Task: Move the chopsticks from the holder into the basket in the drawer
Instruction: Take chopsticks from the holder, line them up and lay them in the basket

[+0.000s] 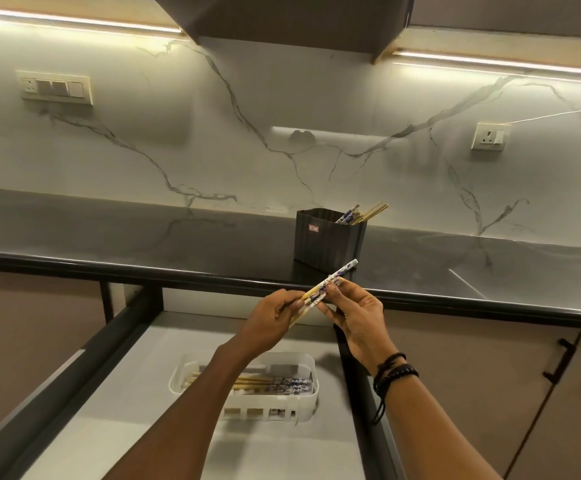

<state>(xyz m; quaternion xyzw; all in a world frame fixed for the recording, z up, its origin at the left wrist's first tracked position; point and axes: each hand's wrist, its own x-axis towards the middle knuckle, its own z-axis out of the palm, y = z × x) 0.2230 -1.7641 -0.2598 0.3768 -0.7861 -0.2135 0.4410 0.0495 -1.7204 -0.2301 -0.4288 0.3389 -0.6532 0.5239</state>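
While several chopsticks [361, 213] lean inside the holder [328, 242], the left hand [270, 322] and right hand [360, 318] pinch one pair [343, 270] between curled fingers [347, 292] just before the holder; below it, the basket [302, 399] holds others.

1. Chopsticks [327, 284]: tan wood with blue-and-white patterned ends.
2. Holder [328, 242]: dark grey, ribbed, with a small red label.
3. Basket [302, 398]: white.
4. Surface [143, 237]: glossy dark grey.
5. Backsplash [282, 133]: white marble with grey veins.
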